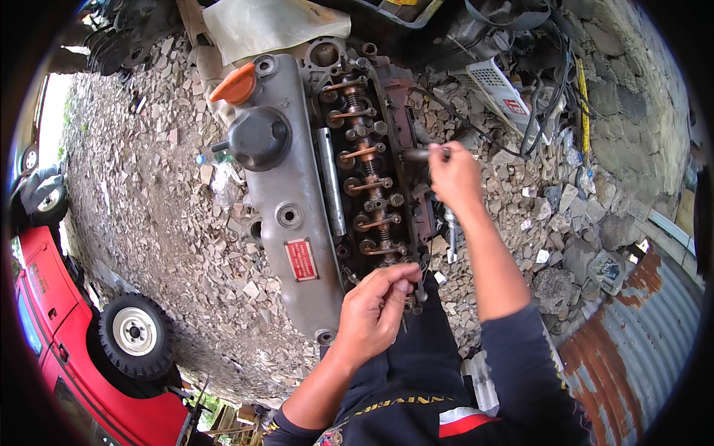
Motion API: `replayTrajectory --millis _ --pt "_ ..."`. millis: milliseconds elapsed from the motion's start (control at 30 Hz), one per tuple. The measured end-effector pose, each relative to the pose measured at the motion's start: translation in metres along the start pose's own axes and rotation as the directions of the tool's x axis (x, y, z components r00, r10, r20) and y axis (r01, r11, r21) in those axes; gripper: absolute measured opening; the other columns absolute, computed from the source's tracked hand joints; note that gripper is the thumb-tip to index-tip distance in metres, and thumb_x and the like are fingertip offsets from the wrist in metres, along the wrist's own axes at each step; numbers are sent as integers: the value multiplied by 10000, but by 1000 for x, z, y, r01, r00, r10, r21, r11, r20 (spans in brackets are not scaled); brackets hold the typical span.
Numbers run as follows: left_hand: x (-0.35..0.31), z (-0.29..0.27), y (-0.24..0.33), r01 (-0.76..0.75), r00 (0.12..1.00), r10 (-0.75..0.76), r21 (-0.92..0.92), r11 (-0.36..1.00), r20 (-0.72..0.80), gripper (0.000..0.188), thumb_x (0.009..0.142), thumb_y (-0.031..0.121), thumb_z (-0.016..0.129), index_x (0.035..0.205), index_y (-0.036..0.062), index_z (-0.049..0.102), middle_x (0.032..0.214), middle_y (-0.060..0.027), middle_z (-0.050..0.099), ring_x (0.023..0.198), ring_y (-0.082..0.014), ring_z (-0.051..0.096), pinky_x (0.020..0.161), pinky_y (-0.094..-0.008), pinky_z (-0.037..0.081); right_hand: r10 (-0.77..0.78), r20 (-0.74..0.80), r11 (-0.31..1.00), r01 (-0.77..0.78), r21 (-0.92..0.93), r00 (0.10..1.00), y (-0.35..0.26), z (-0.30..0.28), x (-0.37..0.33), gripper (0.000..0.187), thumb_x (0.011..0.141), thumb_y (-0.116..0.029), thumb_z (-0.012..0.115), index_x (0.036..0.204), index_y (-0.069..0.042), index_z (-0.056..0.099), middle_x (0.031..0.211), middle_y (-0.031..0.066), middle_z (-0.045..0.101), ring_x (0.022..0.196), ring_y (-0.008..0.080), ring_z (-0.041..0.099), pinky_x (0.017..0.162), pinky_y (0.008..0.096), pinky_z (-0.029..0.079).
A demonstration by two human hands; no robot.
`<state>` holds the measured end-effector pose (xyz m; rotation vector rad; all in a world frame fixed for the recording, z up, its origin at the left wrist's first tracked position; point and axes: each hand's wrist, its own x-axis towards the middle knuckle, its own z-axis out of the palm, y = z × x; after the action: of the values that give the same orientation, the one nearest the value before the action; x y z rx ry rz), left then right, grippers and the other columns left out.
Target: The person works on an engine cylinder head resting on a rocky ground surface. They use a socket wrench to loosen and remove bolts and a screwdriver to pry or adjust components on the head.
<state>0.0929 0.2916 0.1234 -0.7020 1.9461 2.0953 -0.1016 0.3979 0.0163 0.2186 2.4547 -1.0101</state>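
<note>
The right hand (455,177) has its fingers curled closed around the right end of a dark cylindrical piece (418,155), which sticks out at the right side of the engine block. The left hand (372,308) is at the near end of the rocker assembly (370,152); its fingers are drawn narrow, thumb tip close to the fingertips, and I cannot tell whether anything small is between them.

The rocker assembly, with its row of coppery arms and springs, runs from near to far down the middle of the opened engine, between the two hands' sides of the scene. Just left of it a silver tube (331,182) lies lengthwise. Left of that lies the long grey cover (286,189), carrying a black round cap (258,138), an orange cap (235,83) toward its far end, and a red plate (300,260) toward its near end. A silver tool (451,234) is right of the engine, beside the right forearm.

Farther out, broken stones (175,215) cover the ground. A white perforated crate (506,97) sits far right, a rusty corrugated sheet (621,357) near right, and a red vehicle (78,334) near left.
</note>
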Motion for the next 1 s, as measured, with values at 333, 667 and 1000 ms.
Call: replayTrajectory --millis 333,667,1000 --pt "29 48 -14 224 926 -366 -915 336 92 761 924 687 277 1357 84 443 1312 -168 512 1202 -303 513 1050 -429 395 -658 202 736 676 -30 725 -32 -50 -146 276 935 -249 581 1073 -10 577 989 135 581 899 286 571 824 357 454" --pt "-31 25 -13 170 961 -277 -824 540 16 538 926 607 418 924 76 506 782 -116 554 489 -207 500 464 -320 423 342 655 940 -232 -251 674 -21 26 62 278 949 -188 499 850 49 606 622 110 615 472 208 597 391 331 422" --pt "-39 28 6 143 970 -243 -774 617 -15 555 910 642 420 869 93 487 744 -85 544 472 -199 499 457 -321 415 -377 552 793 568 -222 743 17 40 59 253 893 -186 572 1007 22 659 874 224 673 612 299 674 667 392 537"
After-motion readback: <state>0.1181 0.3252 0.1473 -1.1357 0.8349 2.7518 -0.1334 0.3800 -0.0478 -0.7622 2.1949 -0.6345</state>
